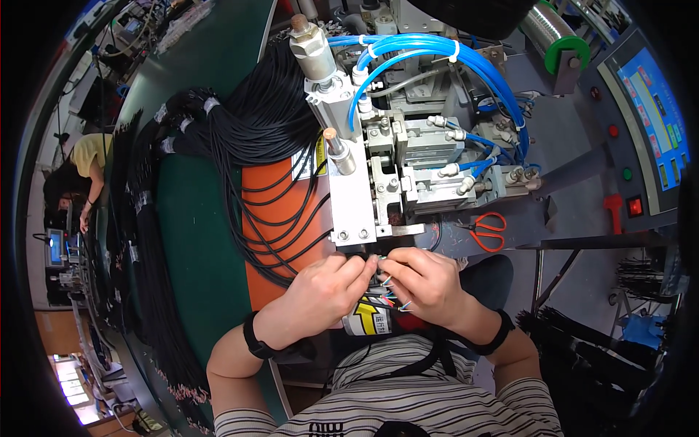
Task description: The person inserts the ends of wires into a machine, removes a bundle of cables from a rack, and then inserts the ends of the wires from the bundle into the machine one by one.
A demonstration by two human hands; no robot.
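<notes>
**Black cables (269,109), coloured wires (387,299) between two hands**

Leftmost, cable bundles lie along a green table (196,218), several strands crossing an orange surface (263,295). Next, the left hand (325,289) has thumb and forefinger pinched together; what lies between them is hidden. The coloured wires fan out just below the fingertips, in front of a metal machine (354,204). The right hand (429,282) is closed on some of them. Farther right sit red-handled scissors (476,231), then a tilted screen (655,120).
</notes>
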